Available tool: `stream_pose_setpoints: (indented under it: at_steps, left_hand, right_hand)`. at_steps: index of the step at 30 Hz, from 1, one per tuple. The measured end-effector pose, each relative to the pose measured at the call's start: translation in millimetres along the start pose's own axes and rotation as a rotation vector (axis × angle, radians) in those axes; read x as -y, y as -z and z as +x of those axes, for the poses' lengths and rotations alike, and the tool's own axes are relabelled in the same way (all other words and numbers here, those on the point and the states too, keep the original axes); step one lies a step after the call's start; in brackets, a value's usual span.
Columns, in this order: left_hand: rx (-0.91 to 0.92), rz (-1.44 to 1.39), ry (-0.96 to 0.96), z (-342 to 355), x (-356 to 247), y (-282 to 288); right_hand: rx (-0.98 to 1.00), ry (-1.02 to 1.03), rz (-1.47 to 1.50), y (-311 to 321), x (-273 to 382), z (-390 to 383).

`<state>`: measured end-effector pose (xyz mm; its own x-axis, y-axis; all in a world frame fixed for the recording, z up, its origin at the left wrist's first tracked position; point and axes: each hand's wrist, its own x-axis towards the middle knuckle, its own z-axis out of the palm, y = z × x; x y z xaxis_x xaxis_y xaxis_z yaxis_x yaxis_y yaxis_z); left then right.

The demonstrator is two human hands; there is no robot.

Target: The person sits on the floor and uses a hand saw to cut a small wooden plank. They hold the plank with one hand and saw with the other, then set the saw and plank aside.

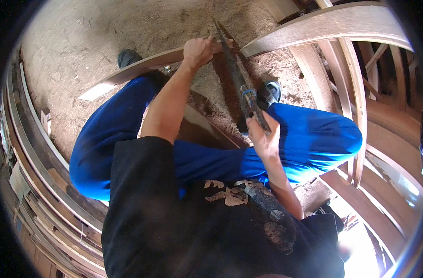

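Observation:
A handsaw (238, 76) runs away from me, its dark blade crossing a narrow wooden board (151, 61) close to the board's right end. My right hand (265, 138) is closed around the saw's handle, near my right knee. Just left of the blade, my left hand (198, 52) grips the board from above with its fingers curled over it. The board slants across in front of my legs, its left end nearer to me. Whether the blade has cut into the wood cannot be made out.
A wide plank (332, 27) and a wooden frame with slats (353, 92) stand at the right. Long boards (44, 185) are stacked along the left. The dirt floor (88, 44) has sawdust on it. Another wooden piece (204, 125) lies between my legs.

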<state>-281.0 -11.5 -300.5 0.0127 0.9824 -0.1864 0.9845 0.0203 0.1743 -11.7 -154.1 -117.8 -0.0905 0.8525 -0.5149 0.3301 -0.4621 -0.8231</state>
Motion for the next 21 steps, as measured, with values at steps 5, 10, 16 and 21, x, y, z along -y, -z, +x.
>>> stream_pose_setpoints:
  at_steps: [5,10,16,21]
  left_hand:
    - [-0.033,-0.043,0.014,6,1,-1]
    - [-0.03,-0.038,-0.023,1,4,-3]
    - [0.046,0.016,0.02,1,-6,12]
    - [0.052,0.007,0.033,-3,-8,11]
  right_hand:
    - [0.036,-0.105,0.063,2,3,17]
    - [0.053,-0.129,0.136,2,-5,3]
    - [0.06,-0.312,0.619,10,-8,14]
    - [0.112,-0.447,0.845,31,-4,23]
